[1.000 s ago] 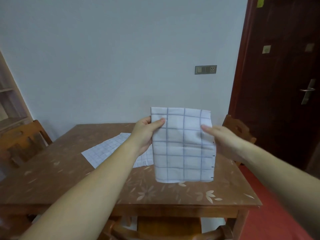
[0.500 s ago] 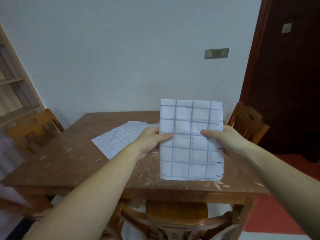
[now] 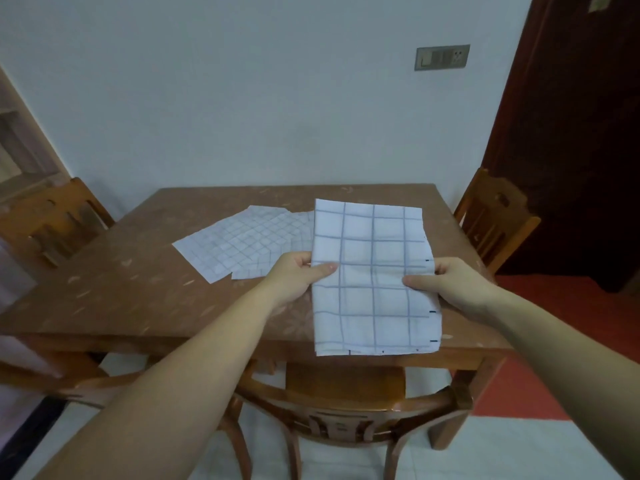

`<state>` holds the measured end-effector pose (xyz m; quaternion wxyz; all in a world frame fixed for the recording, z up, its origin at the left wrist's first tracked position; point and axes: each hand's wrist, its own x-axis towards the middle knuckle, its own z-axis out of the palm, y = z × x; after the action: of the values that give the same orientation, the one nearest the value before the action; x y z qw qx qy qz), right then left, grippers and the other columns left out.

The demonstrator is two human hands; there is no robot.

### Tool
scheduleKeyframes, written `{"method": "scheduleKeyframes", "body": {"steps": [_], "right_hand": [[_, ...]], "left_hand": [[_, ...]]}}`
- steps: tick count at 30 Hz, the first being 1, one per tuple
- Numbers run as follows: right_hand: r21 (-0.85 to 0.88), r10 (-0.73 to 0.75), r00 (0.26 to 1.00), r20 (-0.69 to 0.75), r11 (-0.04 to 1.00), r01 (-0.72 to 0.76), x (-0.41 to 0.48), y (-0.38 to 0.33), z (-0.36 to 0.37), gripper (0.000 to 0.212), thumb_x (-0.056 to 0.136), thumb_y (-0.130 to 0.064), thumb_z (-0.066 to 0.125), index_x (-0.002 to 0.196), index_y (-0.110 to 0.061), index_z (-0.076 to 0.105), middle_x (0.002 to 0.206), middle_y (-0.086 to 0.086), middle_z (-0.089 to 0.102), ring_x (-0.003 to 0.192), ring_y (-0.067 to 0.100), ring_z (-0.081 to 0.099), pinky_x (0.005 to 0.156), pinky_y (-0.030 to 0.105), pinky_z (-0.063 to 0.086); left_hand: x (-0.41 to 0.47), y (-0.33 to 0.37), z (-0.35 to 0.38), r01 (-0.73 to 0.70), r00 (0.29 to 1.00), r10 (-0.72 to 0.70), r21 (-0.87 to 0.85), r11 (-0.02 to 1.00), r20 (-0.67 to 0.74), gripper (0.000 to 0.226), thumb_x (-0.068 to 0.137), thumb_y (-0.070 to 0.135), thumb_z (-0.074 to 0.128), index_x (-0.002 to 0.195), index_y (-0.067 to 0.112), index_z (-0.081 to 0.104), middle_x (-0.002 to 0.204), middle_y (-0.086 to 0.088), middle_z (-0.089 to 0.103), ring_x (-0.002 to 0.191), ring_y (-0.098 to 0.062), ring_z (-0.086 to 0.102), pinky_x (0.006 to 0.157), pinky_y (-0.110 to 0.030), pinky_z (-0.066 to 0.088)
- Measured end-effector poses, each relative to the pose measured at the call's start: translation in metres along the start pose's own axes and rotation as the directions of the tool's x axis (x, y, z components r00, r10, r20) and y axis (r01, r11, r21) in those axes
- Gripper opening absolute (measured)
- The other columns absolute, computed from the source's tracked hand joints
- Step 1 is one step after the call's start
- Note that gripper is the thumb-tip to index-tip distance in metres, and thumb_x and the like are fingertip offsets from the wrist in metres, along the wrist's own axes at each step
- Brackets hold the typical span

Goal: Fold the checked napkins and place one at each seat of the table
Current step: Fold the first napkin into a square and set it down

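Whereas it hung upright a second ago, the folded white blue-checked cloth napkin (image 3: 372, 271) now lies low over the near-right brown wooden worktop (image 3: 138, 289), its sides in the pinching grip of left hand (image 3: 294, 277) and right hand (image 3: 453, 285); placement judged imminent.

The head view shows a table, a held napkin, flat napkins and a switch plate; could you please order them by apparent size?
1. table
2. held napkin and flat napkins: similar, and the held one is nearer the camera, so unranked
3. switch plate
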<state>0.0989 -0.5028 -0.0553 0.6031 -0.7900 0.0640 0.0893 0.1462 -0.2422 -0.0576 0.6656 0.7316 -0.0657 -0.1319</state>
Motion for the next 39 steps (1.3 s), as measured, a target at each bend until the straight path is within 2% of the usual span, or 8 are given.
{"method": "scheduleKeyframes", "body": {"steps": [3,6,8,12,19,26,31,39], "right_hand": [[0.007,0.029,1.0,0.001,1.0,-0.029,0.003,0.007,0.005,0.017,0.091,-0.019,0.068,0.104,-0.01,0.073,0.1,0.002,0.078,0.095,0.023,0.073,0.091,0.049,0.056],[0.037,0.042,0.999,0.005,0.998,-0.042,0.006,0.012,0.005,0.017,0.092,-0.019,0.066,0.105,-0.01,0.073,0.101,0.003,0.077,0.097,0.024,0.073,0.094,0.05,0.054],[0.069,0.049,0.999,0.009,0.996,-0.049,0.006,0.013,0.005,0.019,0.094,-0.018,0.064,0.108,-0.009,0.072,0.103,0.003,0.077,0.098,0.024,0.072,0.094,0.048,0.054],[0.153,0.064,0.997,-0.042,0.987,-0.057,0.011,0.017,0.012,0.019,0.096,-0.018,0.06,0.109,-0.01,0.07,0.104,0.004,0.077,0.098,0.025,0.072,0.089,0.045,0.056],[0.35,0.134,0.976,-0.174,0.935,-0.066,0.026,0.03,0.037,0.013,0.097,-0.014,0.056,0.103,-0.01,0.067,0.103,0.012,0.074,0.091,0.028,0.071,0.067,0.037,0.056],[0.384,0.176,0.967,-0.184,0.918,-0.094,0.041,0.035,0.039,0.015,0.097,-0.009,0.053,0.098,-0.012,0.067,0.099,0.012,0.074,0.085,0.028,0.072,0.067,0.037,0.056],[0.399,0.176,0.97,-0.167,0.912,-0.097,0.055,0.041,0.042,0.015,0.095,-0.01,0.055,0.104,-0.009,0.067,0.098,0.015,0.076,0.087,0.032,0.073,0.071,0.04,0.057],[0.432,0.243,0.956,-0.163,0.889,-0.152,0.071,0.064,0.044,0.018,0.098,-0.014,0.052,0.11,-0.013,0.064,0.103,0.012,0.075,0.093,0.032,0.072,0.069,0.04,0.057]], "left_hand": [[-0.001,-0.005,-0.002,0.021,0.999,-0.02,-0.018,1.0,0.028,0.013,0.09,0.01,0.066,0.102,0.011,0.07,0.086,-0.001,0.075,0.067,-0.005,0.071,0.056,-0.014,0.052],[0.003,-0.011,-0.009,0.088,0.988,-0.082,-0.04,0.995,0.129,0.018,0.091,0.011,0.065,0.106,0.019,0.069,0.104,-0.004,0.075,0.096,-0.018,0.072,0.083,-0.034,0.056],[0.006,-0.015,-0.013,0.111,0.981,-0.105,-0.022,0.994,0.165,0.023,0.091,0.011,0.065,0.111,0.023,0.067,0.112,-0.003,0.073,0.105,-0.022,0.069,0.09,-0.044,0.054],[0.01,-0.024,-0.009,0.125,0.989,-0.115,-0.112,0.986,0.088,0.022,0.093,0.01,0.061,0.107,0.026,0.065,0.109,-0.005,0.074,0.101,-0.024,0.071,0.088,-0.043,0.056],[0.027,-0.056,-0.005,0.135,0.986,-0.154,-0.237,0.962,-0.064,0.02,0.094,0.006,0.059,0.11,0.016,0.067,0.109,-0.01,0.073,0.101,-0.025,0.071,0.09,-0.043,0.055],[0.042,-0.066,-0.015,0.11,0.993,-0.116,-0.143,0.984,-0.038,0.019,0.095,0.011,0.06,0.107,0.023,0.07,0.107,-0.01,0.074,0.101,-0.029,0.07,0.091,-0.051,0.054],[0.053,-0.081,-0.015,0.111,0.989,-0.134,-0.287,0.951,-0.063,0.021,0.094,0.009,0.06,0.099,0.022,0.075,0.11,-0.011,0.073,0.108,-0.031,0.067,0.094,-0.053,0.052],[0.067,-0.105,-0.013,0.177,0.983,-0.183,-0.307,0.935,0.011,0.023,0.097,0.009,0.053,0.117,0.013,0.065,0.113,-0.01,0.072,0.107,-0.026,0.068,0.092,-0.044,0.054]]}}
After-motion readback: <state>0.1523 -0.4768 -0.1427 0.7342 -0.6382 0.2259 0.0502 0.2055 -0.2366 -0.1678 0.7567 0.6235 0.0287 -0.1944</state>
